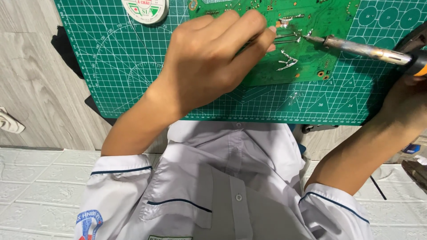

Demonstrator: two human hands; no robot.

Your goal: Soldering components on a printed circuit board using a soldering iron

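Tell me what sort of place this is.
Probably an electronics soldering bench, perhaps a school workshop: a green cutting mat holds a circuit board, and the right hand holds a soldering iron to it.

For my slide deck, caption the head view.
Left hand steadies wire while right hand holds soldering iron to green board.

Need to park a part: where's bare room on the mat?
Free: cutting mat left of the left hand, below the solder spool; also the strip under the circuit board. Crowded: upper right, where tweezers, soldering iron and right hand meet.
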